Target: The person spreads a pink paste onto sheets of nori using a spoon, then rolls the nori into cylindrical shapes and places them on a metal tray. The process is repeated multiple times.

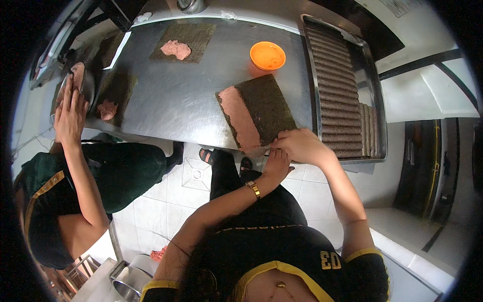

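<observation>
A dark green seaweed sheet (264, 100) lies aslant near the table's front edge. Pink paste (240, 118) is spread in a band along its left side. At the sheet's near right corner, my right hand (304, 146) is closed, its fingers bent inward; whatever they hold is hidden. My left hand (276, 167), below a gold wristwatch, meets the right one at the table edge. Its fingers are stretched out, with the thumb apart. By the near end of the paste is a small pale thing (257, 151) that I cannot make out.
Beyond the sheet stands an orange bowl (267, 55). A metal tray (318, 90) of brown rolls is on the right. Another seaweed sheet (201, 38) with pink paste lies far left. A co-worker's hand (70, 113) reaches over a metal bowl (89, 90) at the left.
</observation>
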A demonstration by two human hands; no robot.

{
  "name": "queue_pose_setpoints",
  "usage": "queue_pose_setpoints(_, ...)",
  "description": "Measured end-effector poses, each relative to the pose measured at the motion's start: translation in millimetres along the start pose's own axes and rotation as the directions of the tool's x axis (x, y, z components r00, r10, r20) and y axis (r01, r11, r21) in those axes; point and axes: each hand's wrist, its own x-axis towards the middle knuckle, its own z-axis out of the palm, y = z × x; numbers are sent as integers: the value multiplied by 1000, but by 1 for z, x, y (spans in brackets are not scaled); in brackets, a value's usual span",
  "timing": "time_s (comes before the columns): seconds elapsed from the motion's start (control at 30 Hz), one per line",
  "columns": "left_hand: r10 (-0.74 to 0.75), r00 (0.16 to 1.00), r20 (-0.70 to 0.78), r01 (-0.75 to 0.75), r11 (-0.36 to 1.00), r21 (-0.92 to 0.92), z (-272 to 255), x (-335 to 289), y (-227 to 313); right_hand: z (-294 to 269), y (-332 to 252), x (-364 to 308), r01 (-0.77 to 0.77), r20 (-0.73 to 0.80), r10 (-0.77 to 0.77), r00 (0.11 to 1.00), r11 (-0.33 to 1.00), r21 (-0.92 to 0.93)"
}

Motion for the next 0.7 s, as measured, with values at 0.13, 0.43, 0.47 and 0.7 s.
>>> queue_pose_setpoints(0.13, 38, 989, -146, -28, 997, 73, -18, -3, -3, -2, 21, 12, -138, -183, 215, 959, 922, 361)
queue_pose_setpoints(0.43, 19, 990, -143, 6, 985, 174, -19, -2, -3, 23, 58, 88, -249, -388, 404, 828, 886, 392)
queue_pose_setpoints(0.47, 18, 990, -141, 7, 984, 179, -19, -2, -3, 23, 57, 92, -243, -379, 402, 834, 883, 401)
queue_pose_setpoints(0.7, 48, 989, -141, -17, 976, 216, -18, -3, -3, 25, 47, 90, -242, -374, 355, 857, 917, 316)
